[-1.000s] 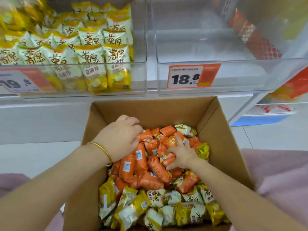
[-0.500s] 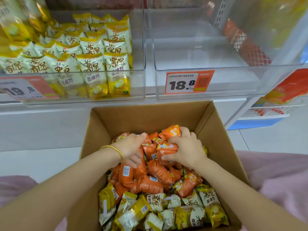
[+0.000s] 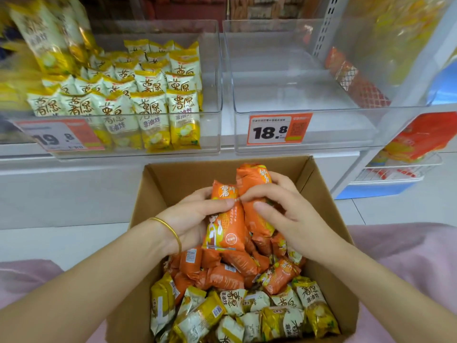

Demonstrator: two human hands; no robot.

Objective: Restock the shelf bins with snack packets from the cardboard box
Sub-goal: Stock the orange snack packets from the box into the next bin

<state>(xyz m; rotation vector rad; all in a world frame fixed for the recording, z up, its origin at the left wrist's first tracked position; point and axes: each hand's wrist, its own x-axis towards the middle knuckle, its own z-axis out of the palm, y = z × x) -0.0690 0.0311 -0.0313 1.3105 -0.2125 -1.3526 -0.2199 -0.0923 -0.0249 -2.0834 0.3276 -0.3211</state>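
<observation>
Step in hand: gathering stock. Left hand [image 3: 193, 219] and right hand [image 3: 286, 216], fingers curled, clasp a bunch of orange snack packets [image 3: 228, 219] just above the cardboard box [image 3: 178, 177].
Next, likely: carry to the clear bin tagged 18.8 [image 3: 333, 129].
Box contents: loose orange packets [image 3: 222, 276] behind, yellow packets [image 3: 247, 315] in front.
Left bin [image 3: 210, 134]: yellow packets in rows.

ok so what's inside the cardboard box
The cardboard box holds orange packets heaped mid-box and yellow-and-white packets along the near side. The left hand and right hand grip orange ones. Its bottom and any lower layers are covered.
</observation>
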